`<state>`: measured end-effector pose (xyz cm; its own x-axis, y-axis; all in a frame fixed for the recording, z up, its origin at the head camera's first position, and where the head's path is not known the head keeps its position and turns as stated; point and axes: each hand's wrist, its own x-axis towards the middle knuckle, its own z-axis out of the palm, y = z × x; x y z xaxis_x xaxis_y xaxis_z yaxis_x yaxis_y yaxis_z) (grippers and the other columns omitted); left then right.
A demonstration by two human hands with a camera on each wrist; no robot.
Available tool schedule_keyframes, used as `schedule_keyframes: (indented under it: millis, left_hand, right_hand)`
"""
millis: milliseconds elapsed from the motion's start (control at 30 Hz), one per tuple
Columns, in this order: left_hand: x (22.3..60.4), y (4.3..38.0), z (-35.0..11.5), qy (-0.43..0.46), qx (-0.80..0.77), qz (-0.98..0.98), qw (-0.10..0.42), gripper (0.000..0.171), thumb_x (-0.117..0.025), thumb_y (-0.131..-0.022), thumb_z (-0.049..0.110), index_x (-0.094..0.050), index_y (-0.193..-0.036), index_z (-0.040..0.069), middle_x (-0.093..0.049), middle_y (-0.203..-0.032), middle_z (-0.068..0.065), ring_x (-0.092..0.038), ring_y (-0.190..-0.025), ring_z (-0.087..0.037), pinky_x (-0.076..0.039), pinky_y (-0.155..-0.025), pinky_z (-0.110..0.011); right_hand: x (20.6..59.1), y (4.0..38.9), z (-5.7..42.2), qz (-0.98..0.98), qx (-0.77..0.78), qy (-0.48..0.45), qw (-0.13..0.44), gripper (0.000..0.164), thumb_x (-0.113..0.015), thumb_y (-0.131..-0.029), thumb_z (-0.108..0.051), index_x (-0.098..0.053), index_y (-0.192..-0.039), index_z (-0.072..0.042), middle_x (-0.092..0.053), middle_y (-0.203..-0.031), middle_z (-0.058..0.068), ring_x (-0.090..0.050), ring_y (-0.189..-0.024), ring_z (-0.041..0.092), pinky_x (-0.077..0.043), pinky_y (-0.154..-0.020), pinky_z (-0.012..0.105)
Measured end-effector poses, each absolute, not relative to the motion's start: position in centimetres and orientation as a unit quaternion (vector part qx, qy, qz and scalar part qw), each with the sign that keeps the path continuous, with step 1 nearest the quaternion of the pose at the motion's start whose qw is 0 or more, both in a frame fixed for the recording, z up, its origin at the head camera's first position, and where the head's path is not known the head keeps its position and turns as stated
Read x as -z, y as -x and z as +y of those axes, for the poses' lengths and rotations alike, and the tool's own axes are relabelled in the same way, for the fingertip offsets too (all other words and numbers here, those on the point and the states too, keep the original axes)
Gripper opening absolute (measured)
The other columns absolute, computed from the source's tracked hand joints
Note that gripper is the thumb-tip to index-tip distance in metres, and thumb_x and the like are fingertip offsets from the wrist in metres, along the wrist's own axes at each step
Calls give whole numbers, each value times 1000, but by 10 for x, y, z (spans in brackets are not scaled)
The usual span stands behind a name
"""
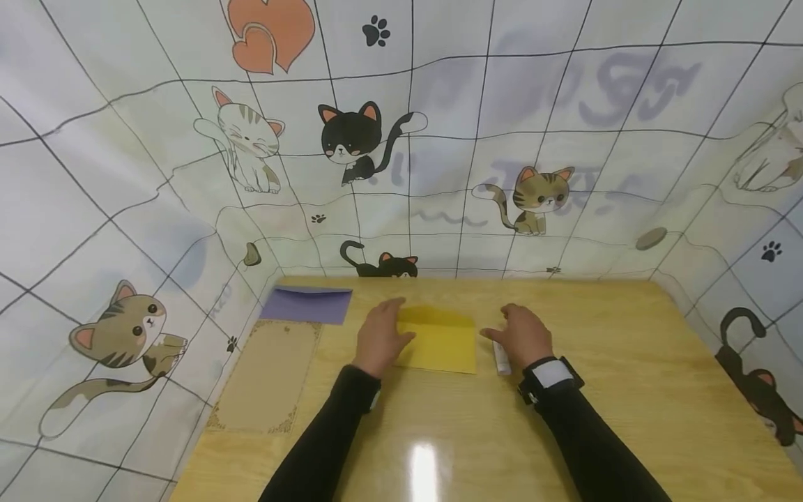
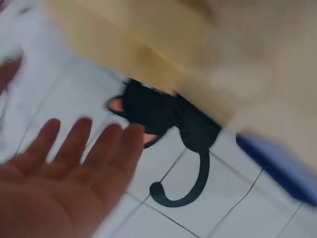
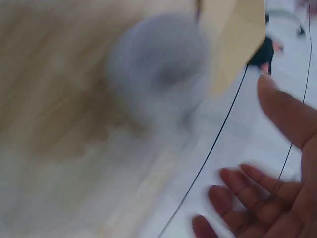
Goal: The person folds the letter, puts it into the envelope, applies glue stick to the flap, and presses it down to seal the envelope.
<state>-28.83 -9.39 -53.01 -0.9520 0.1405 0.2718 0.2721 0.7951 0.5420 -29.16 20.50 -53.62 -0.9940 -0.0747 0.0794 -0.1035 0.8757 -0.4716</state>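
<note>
On the table lies a yellow envelope (image 1: 439, 348), its flap raised along the far side. My left hand (image 1: 379, 339) is at the envelope's left edge, fingers extended and thumb spread over it in the head view. In the left wrist view that palm shows with nothing in it. To the envelope's right is my right hand (image 1: 525, 338), thumb and fingers apart. Just beside and partly behind it lies a small white tube (image 1: 502, 359), blurred as a grey-white round end (image 3: 158, 59) in the right wrist view.
A purple envelope (image 1: 307, 307) lies at the table's far left corner. In front of it lies a beige sheet (image 1: 266, 376) with an ornate border. A cat-print cloth (image 1: 452, 160) rises behind the wooden table (image 1: 627, 383) and along both sides.
</note>
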Motion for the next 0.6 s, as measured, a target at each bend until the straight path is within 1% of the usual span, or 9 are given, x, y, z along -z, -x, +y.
schedule_keyframes:
  millis: [33, 100, 200, 267, 333, 433, 500, 533, 600]
  left_hand:
    - [535, 301, -92, 129, 255, -953, 102, 82, -99, -88, 19, -61, -159, 7, -65, -163, -20, -61, -152, -45, -54, -122, -64]
    - [547, 320, -87, 167, 189, -964, 87, 98, -103, -83, 23, -54, -167, 9, -58, -171, -18, -53, -160, -46, -47, -129, -68]
    - [569, 325, -83, 208, 138, -965, 75, 94, -103, -84, 24, -57, -165, 11, -66, -164, -15, -61, -154, -40, -49, -127, -67]
    - [577, 318, -82, 224, 121, -963, 93, 77, -100, -88, 22, -65, -156, 11, -76, -148, -12, -72, -138, -36, -56, -122, -59]
    - [580, 310, -80, 237, 96, -959, 126, 46, -93, -94, 15, -76, -136, 12, -83, -129, -8, -80, -118, -30, -64, -109, -49]
    - [578, 300, -74, 250, 50, -955, 153, 14, -80, -102, 10, -82, -116, 12, -86, -120, -6, -82, -107, -28, -67, -101, -41]
    - [586, 301, -70, 261, 33, -952, 154, 14, -70, -106, 10, -83, -112, 12, -86, -125, -5, -83, -111, -27, -67, -103, -41]
    - [596, 305, -69, 265, 32, -952, 151, 20, -65, -109, 12, -83, -118, 10, -85, -131, -6, -82, -118, -28, -66, -109, -42]
    - [601, 306, -67, 273, 46, -951, 140, 26, -62, -109, 14, -83, -124, 10, -84, -135, -6, -82, -122, -29, -66, -109, -45]
  right_hand:
    - [534, 295, 195, -972, -224, -67, 35, 74, -92, -97, -34, -64, -151, 9, -72, -148, 32, -71, -132, 52, -63, -106, 63]
    - [537, 304, 176, -974, -188, -126, 20, 82, -94, -95, -28, -56, -159, 8, -61, -162, 32, -61, -149, 54, -53, -122, 67]
    - [543, 306, 156, -971, -142, -193, -26, 85, -93, -95, -19, -51, -165, 6, -59, -166, 30, -57, -155, 50, -46, -129, 68]
    - [545, 304, 149, -970, -118, -211, -26, 72, -90, -97, -11, -59, -160, 4, -68, -157, 27, -66, -147, 47, -52, -125, 65]
    - [541, 299, 145, -969, -102, -224, -4, 51, -86, -97, -1, -72, -146, 1, -78, -141, 22, -75, -132, 42, -60, -116, 59]
    - [537, 296, 138, -964, -72, -256, 25, 27, -75, -101, 4, -81, -126, -4, -84, -129, 17, -81, -117, 38, -67, -104, 52]
    - [536, 294, 130, -957, -63, -283, 27, 21, -71, -105, 2, -82, -122, -4, -84, -130, 18, -81, -116, 40, -68, -100, 52]
    - [536, 293, 125, -954, -62, -291, 25, 20, -68, -107, 0, -81, -123, -3, -83, -131, 19, -81, -116, 41, -68, -99, 53]
    - [540, 291, 119, -951, -65, -300, 24, 23, -66, -109, -2, -80, -126, 0, -82, -134, 22, -81, -114, 44, -69, -95, 56]
